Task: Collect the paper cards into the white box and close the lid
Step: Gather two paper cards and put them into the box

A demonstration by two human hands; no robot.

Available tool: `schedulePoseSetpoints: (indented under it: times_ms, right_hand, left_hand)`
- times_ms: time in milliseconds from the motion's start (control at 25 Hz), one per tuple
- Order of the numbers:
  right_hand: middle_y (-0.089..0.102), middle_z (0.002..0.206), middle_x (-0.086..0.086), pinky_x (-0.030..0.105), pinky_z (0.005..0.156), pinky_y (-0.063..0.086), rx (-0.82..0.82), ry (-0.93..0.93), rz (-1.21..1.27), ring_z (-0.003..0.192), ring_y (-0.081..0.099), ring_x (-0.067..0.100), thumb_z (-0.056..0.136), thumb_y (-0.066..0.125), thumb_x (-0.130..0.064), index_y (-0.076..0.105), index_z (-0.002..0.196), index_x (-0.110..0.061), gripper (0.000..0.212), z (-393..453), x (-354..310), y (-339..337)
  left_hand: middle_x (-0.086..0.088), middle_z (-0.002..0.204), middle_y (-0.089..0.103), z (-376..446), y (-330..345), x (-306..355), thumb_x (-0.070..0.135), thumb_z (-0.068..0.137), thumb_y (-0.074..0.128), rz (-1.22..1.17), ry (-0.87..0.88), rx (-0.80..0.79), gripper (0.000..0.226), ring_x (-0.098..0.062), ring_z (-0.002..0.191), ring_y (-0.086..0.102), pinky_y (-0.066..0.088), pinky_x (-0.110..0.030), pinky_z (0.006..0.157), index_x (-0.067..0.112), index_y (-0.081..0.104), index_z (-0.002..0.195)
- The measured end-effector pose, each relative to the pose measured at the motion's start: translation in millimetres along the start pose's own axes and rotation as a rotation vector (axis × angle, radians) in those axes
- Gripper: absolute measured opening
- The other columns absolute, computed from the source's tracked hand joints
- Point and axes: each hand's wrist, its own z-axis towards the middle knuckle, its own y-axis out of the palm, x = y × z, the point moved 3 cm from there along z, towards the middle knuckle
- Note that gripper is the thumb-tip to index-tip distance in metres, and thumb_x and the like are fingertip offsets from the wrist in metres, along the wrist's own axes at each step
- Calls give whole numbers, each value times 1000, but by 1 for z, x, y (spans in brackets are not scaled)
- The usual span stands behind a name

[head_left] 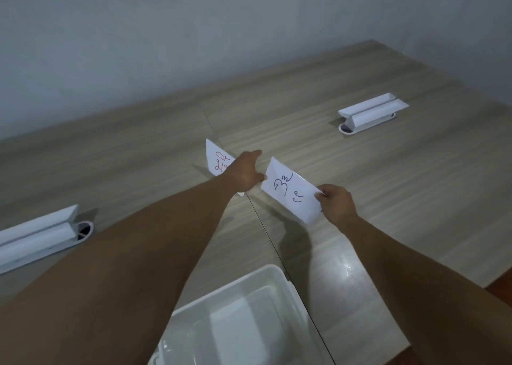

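Blue-marked card (291, 191) — in right hand (336, 202)

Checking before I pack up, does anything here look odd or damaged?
Nothing stands out. The blue-ink card is in the right hand, the red-ink card is under the left hand, and the white box is open.

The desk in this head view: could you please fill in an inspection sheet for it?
Surface: wooden desk, seam down the middle.
Job's things: blue-marked card lifted in right hand; red-marked card on the desk under left hand; white box open, near edge, no cards visible inside.
Clutter: nothing seen.
Grippers: right fingers pinch the card's edge; left hand's grip unclear.
Cables: two open cable ports, no cables visible.
Surroundings: plain wall.
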Motion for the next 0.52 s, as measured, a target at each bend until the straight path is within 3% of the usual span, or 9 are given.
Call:
schedulePoseSetpoints:
  times_ms: [80, 200, 280, 360, 520]
  right_hand:
    - [72, 98, 18, 46, 89, 55, -92, -18, 149, 91, 66, 28, 89, 61, -5, 72, 103, 0, 19, -5, -2, -20]
    - [67, 98, 16, 46, 88, 56, -251, -50, 301, 92, 63, 26, 92, 59, -2, 69, 109, 2, 20, -19, -8, -48]
    - [66, 96, 15, 44, 89, 55, -312, -84, 331, 91, 63, 25, 92, 60, -2, 68, 108, 3, 19, -28, -16, -66]
    - [66, 94, 14, 41, 86, 57, -348, -118, 339, 88, 63, 23, 91, 61, -2, 68, 107, 4, 18, -37, -26, -84]
    - [70, 95, 13, 23, 70, 61, -425, -175, 352, 81, 67, 17, 90, 62, -3, 70, 106, 0, 18, -56, -49, -100]
  left_hand:
    - [-9, 160, 26, -7, -6, 9, 27, 85, 71, -51, 2, 18, 86, -26, 145, 30, 28, -38, 117, 19, 20, 155]
    - [-8, 143, 51, -27, -7, 27, 26, 81, 76, -130, 13, 16, 80, -25, 132, 49, 39, -32, 107, 17, 36, 150]
    - [-8, 115, 69, -45, -13, 40, 26, 81, 76, -80, 54, 48, 46, -26, 110, 63, 44, -30, 88, 10, 65, 122]
    - [-7, 84, 70, -67, -24, 51, 23, 79, 77, -114, 64, 45, 23, -26, 86, 66, 50, -35, 76, 4, 70, 89]
    - [-12, 82, 67, -121, -45, 59, 9, 78, 78, -245, 28, 34, 26, -25, 74, 63, 58, -40, 72, -4, 70, 98]
